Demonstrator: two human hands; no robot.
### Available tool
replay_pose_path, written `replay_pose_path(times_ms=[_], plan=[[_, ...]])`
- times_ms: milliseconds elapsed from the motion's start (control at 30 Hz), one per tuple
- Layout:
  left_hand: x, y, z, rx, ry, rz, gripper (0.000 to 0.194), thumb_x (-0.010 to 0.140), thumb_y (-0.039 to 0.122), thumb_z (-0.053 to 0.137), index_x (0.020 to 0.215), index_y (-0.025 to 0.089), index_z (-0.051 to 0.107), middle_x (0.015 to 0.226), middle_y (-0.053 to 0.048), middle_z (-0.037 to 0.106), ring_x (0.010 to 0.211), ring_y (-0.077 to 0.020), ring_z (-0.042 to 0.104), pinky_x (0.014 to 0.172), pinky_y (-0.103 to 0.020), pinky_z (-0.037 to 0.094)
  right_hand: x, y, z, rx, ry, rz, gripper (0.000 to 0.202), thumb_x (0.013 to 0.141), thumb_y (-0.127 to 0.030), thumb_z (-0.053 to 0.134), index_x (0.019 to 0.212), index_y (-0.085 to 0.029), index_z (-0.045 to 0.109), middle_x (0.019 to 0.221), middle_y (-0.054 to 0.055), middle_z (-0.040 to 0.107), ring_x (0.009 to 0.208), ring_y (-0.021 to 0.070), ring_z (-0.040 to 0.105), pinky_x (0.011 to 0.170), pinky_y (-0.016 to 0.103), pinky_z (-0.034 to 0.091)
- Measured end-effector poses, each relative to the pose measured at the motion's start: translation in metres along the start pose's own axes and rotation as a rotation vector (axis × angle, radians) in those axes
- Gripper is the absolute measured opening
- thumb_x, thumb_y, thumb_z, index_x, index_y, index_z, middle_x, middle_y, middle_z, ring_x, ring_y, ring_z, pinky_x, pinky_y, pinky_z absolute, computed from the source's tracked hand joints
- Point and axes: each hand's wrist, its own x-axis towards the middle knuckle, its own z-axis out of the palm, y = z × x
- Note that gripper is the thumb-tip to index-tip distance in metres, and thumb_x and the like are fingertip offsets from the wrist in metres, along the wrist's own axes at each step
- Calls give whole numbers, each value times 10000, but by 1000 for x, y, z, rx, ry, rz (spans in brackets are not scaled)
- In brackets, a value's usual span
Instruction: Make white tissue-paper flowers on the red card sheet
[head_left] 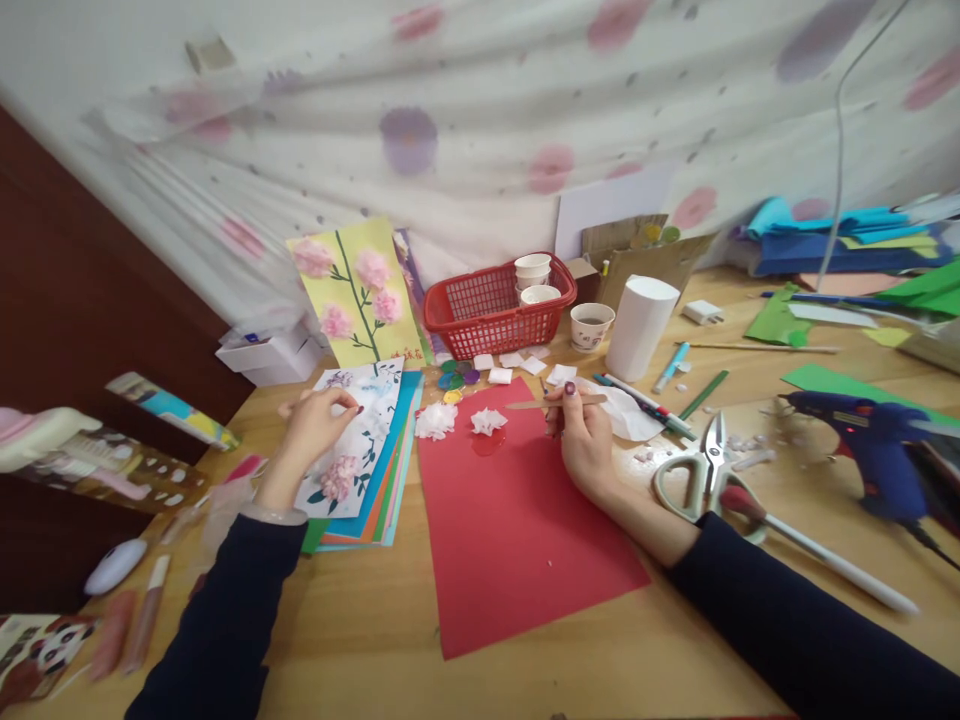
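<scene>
My right hand (586,440) grips a flat wooden craft stick (525,404) above the upper part of a red paper sheet (517,540). Just left of the stick's tip sits a white crumpled tissue tuft (489,422), with a wet-looking patch on the paper below it. A larger white tissue bunch (436,421) lies at the sheet's upper left corner. Over a white flower-printed sheet (341,475) on a stack of coloured papers, my left hand (319,425) is closed in a pinch. Whatever its fingertips hold, if anything, is too small to make out.
Behind stand a red basket (480,330) with paper cups, a cup of dark liquid (592,328), a tissue roll (641,325) and a flower picture (360,290). To the right lie scissors (701,480), a white-handled tool (832,565) and a blue glue gun (862,420).
</scene>
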Motion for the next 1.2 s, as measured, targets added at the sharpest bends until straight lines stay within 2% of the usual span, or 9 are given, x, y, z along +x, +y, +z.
replay_pose_path(times_ms=[100, 200, 333, 433, 533, 667, 900, 1067, 1200], plan=[[-1, -1, 8, 25, -22, 67, 186, 841, 305, 566, 922, 231, 716, 1096, -107, 699, 1140, -339, 545, 978, -486, 317, 0, 0, 0, -15, -13, 4, 574, 871, -720, 449, 772, -173, 590, 559, -12, 529, 474, 124, 485, 453, 256, 382], [0, -1, 17, 49, -9, 110, 180, 853, 284, 560, 879, 214, 724, 1106, -127, 663, 1127, -344, 534, 975, -514, 302, 0, -1, 0, -13, -16, 10, 580, 868, -722, 453, 783, -167, 601, 563, -14, 524, 473, 122, 480, 453, 258, 376], [4, -7, 11, -32, 69, 83, 156, 846, 274, 565, 819, 208, 703, 1095, -101, 673, 1133, -328, 535, 979, -507, 316, 0, -1, 1, 10, -14, 4, 572, 866, -721, 461, 770, -174, 601, 561, -14, 528, 475, 123, 482, 458, 262, 373], [7, -14, -3, -305, 76, 84, 166, 782, 360, 627, 790, 206, 690, 1005, -72, 707, 1060, -299, 596, 953, -447, 392, 0, -1, 2, 6, -23, 0, 574, 862, -726, 462, 757, -180, 603, 554, -8, 535, 480, 131, 496, 459, 267, 366], [4, -11, -11, -689, -58, 37, 305, 680, 487, 706, 774, 198, 688, 877, -56, 728, 910, -255, 656, 848, -371, 479, -1, -1, 2, -7, -15, 1, 574, 866, -724, 454, 751, -181, 604, 554, -6, 534, 474, 132, 484, 460, 273, 362], [-8, 15, -12, -813, -206, 13, 319, 605, 473, 771, 747, 193, 715, 810, -55, 740, 798, -222, 670, 776, -346, 509, -4, -2, 0, -71, -60, -38, 558, 901, -689, 418, 761, -182, 602, 566, 2, 541, 487, 143, 496, 481, 284, 377], [-34, 87, -2, -776, -370, 181, 167, 686, 341, 723, 753, 188, 738, 779, -40, 755, 784, -199, 682, 778, -323, 519, -7, 1, 0, -309, -174, -170, 543, 950, -625, 342, 661, -204, 527, 581, 12, 518, 528, 152, 480, 536, 298, 384], [-33, 129, 22, -684, -353, 273, 85, 730, 255, 691, 725, 183, 735, 776, -33, 760, 746, -173, 685, 717, -277, 513, -5, 3, 2, -327, -163, -138, 501, 961, -585, 340, 760, -189, 571, 664, 36, 573, 600, 172, 533, 578, 304, 412], [-23, 147, 41, -597, -296, 272, 67, 739, 208, 677, 729, 185, 739, 765, -38, 761, 739, -190, 695, 683, -284, 501, -4, 0, 3, -350, -149, -147, 503, 959, -599, 323, 690, -213, 500, 626, 22, 540, 558, 162, 492, 553, 302, 390]])
